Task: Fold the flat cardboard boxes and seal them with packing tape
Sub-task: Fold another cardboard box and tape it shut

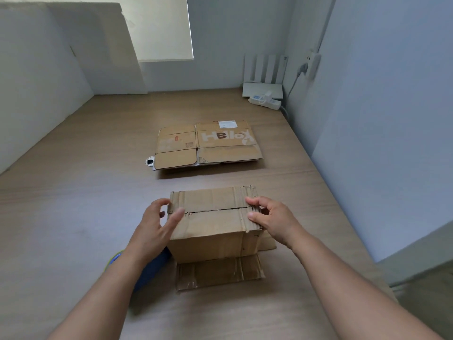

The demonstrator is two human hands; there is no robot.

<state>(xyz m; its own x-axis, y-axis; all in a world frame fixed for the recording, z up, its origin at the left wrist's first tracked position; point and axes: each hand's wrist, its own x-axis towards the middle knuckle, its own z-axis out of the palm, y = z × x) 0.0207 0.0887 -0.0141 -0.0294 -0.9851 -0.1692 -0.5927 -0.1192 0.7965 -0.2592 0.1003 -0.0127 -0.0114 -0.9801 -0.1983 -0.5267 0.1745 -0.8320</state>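
Cardboard box [213, 224] shown upright at the near centre of the wooden counter [73, 217], its two top flaps folded shut so that a dark seam is seen running left to right across the top. No tape is seen over that seam. The lower flaps are left splayed on the counter: a near flap [218, 273] is spread flat toward the viewer, and a second is partly seen at the right.

The left hand [154, 224] is held wide at the box's left top edge, its fingers [180, 213] extended and laid on the top panel, thumb raised apart. The right hand [272, 217] is curled round the right top edge, with fingertips set on the panel beside the seam.

A blue object [152, 266] is largely hidden beneath the left forearm, touching the box's left side (its identity cannot be told).

A stack of flat boxes [208, 143], the uppermost printed "Hello", is laid farther off, well apart from the upright box. A small round item [150, 161] is seen at the stack's near left corner. A white power strip [266, 101] is placed in the far right corner.
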